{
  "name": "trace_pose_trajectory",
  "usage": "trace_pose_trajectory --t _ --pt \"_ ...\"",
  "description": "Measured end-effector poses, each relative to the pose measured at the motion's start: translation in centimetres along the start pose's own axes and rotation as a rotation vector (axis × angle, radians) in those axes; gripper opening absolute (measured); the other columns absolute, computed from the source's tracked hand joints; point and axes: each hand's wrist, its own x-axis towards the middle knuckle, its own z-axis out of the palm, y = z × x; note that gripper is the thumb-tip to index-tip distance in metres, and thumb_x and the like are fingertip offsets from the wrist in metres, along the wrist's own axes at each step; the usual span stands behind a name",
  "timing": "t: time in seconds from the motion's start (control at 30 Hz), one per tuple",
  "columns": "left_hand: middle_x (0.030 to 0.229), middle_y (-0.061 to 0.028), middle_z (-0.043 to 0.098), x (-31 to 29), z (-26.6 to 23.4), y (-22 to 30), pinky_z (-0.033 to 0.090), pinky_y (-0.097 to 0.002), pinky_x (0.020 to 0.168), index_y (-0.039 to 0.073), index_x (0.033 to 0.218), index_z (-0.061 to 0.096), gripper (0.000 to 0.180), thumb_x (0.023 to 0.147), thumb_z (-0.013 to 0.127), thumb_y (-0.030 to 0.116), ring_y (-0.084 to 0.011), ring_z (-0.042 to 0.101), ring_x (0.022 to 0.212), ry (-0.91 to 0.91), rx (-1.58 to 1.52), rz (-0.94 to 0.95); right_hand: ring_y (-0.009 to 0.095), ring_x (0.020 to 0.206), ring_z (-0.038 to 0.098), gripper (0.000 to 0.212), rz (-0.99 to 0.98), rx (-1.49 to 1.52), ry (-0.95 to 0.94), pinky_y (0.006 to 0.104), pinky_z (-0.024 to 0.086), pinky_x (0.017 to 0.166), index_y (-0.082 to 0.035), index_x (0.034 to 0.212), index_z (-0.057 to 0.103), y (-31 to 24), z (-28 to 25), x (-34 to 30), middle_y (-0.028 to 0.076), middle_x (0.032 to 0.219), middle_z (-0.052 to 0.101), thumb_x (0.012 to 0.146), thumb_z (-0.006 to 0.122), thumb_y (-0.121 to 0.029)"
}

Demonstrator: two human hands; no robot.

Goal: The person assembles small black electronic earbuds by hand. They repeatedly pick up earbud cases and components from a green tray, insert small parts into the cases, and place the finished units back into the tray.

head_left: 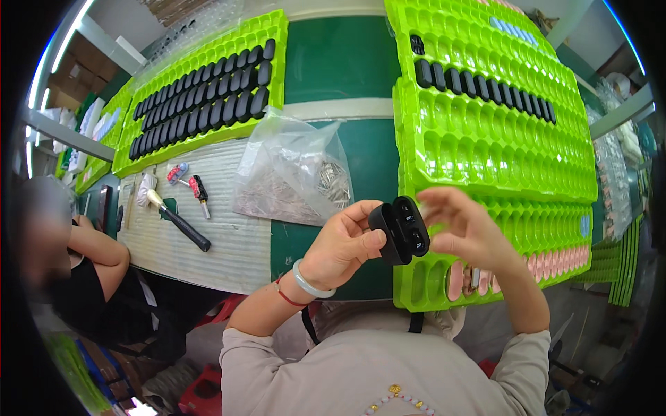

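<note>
A black earbud charging case (pixel 397 236) is gripped in my left hand (pixel 340 243), the thumb pressing its near side. Its lid (pixel 411 223) is flipped up, facing right, with shiny hollows showing. Just right of the case hovers my right hand (pixel 465 229), fingers parted and slightly curled, nothing visible in them. Under that hand, a bright green tray (pixel 430 277) carries a row of pink cases (pixel 555 267). Farther off, another green tray (pixel 479 145) bears a row of black cases (pixel 479 87).
At left, a green tray (pixel 274 41) holds several rows of black cases. A clear bag of small metal pins (pixel 291 173) lies mid-table. A black-handled tool (pixel 180 225) and red-wrapped tools (pixel 199 194) rest on a ribbed mat (pixel 229 246). A person's arm (pixel 100 246) leans at far left.
</note>
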Motion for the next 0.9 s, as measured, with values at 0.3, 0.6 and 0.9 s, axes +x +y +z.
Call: trace_pose_trajectory --t 0.3,0.6,0.9 --pt "0.111 -0.0049 0.054 0.2 0.0 0.0 0.047 -0.0268 0.084 0.004 0.119 0.045 0.035 0.086 0.057 0.007 -0.0112 0.054 0.099 0.124 -0.008 0.113 0.026 0.094 0.041 0.022 -0.661 -0.841 0.076 0.0373 0.034 0.08 -0.015 0.077 0.068 -1.4 2.1 0.9 0.004 0.106 0.05 0.057 0.077 -0.012" --pt "0.109 -0.0174 0.053 -1.0 1.0 2.7 0.046 -0.033 0.081 -0.002 0.104 0.054 0.029 0.077 0.062 0.006 -0.0314 0.054 0.098 0.378 1.934 0.797 0.024 0.082 0.043 0.011 -0.773 -1.012 0.395 0.0349 0.034 0.075 -0.009 0.074 0.068 -2.2 -3.7 15.5 0.004 0.083 0.051 0.066 0.072 -0.017" --pt "0.077 -0.0139 0.056 0.5 -3.9 3.7 0.046 -0.0398 0.062 0.004 0.079 0.056 0.015 0.077 0.063 0.017 -0.0326 0.057 0.072 0.578 1.923 0.45 0.026 0.085 0.048 0.014 -0.522 -1.086 0.645 0.0385 0.035 0.072 -0.015 0.074 0.071 1.3 -5.8 35.0 0.002 0.076 0.06 0.062 0.075 -0.021"
